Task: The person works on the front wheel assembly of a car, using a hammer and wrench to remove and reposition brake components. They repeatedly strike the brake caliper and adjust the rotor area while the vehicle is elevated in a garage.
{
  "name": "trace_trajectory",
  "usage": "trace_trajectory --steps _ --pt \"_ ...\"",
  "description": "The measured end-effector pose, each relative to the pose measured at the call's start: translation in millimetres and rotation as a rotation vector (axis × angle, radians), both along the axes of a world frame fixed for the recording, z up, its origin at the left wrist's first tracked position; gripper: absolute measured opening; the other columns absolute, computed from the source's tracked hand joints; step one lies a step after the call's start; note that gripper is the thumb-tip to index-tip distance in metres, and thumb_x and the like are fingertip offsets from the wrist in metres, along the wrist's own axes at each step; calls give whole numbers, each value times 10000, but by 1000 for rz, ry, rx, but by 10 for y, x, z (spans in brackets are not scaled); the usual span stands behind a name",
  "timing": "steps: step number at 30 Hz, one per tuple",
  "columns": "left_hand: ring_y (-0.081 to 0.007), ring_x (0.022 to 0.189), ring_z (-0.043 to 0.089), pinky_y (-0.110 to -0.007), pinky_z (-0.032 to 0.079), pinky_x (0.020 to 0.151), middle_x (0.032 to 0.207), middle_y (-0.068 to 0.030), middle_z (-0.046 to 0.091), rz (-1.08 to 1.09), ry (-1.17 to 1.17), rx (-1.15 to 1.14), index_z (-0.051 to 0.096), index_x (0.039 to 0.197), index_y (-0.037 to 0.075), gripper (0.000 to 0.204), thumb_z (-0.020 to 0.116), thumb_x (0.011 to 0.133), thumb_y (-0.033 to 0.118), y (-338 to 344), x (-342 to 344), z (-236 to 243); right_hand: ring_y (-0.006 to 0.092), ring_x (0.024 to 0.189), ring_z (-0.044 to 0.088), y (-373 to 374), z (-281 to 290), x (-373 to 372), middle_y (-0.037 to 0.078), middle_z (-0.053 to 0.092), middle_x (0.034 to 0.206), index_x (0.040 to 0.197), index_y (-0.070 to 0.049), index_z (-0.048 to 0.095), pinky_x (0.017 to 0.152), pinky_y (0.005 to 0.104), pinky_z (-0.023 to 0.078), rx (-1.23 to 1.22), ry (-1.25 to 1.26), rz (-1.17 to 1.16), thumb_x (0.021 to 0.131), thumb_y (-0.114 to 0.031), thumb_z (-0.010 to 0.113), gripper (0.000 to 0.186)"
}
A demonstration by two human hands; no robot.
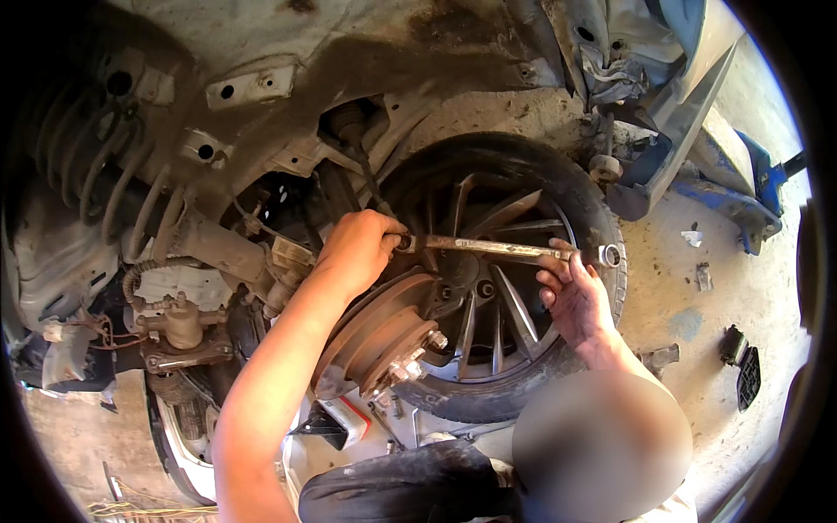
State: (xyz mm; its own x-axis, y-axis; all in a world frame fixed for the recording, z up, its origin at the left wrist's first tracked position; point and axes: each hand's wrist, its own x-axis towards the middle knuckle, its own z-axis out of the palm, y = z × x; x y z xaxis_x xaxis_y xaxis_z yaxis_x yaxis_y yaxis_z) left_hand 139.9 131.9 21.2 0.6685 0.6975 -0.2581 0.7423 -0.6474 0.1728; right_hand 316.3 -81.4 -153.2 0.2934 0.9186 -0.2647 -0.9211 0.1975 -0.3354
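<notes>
A long metal ring wrench lies nearly level in front of the wheel, its right ring end standing free. My right hand is closed on the shaft near that end, fingertips on the metal. My left hand is curled at the other end, thumb and fingers closed about the wrench head. That head meets the lower end of a thin steering rod; the exact fit is hidden by my fingers. Just below my left hand sits a rusty brake disc with its hub and wheel studs.
A wheel with tyre lies behind the wrench. A coil spring and brake caliper are at left. A blue metal stand is at far right. Tools and a white-red box lie below. A blurred patch covers my right forearm.
</notes>
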Motion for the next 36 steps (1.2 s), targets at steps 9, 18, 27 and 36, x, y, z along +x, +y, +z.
trace_trajectory --steps 9,18,27,36 --pt "-240 757 692 -359 513 722 790 -154 705 101 42 25 710 1015 -14 187 638 859 62 -38 41 25 133 737 597 602 -5 58 34 639 824 1248 -75 537 631 266 465 62 -35 75 993 -401 533 413" --pt "-295 852 694 -377 513 788 853 -189 703 116 13 30 704 1023 -9 205 646 850 86 -60 -7 29 141 677 555 778 140 -113 24 577 756 1126 -79 553 594 278 454 -87 -58 26 1027 -418 448 368" --pt "-352 938 670 -409 503 833 930 -220 691 156 66 22 697 996 -21 231 665 825 130 -42 8 39 130 526 370 1695 352 130 -1 395 620 1018 -59 559 464 279 294 -309 -325 68 1041 -447 388 424" --pt "-306 843 690 -388 521 774 874 -193 704 189 68 -34 670 973 -49 250 667 815 144 16 -41 34 126 465 360 2033 384 208 13 424 601 993 -60 557 418 277 273 -308 -508 143 1029 -446 422 411"
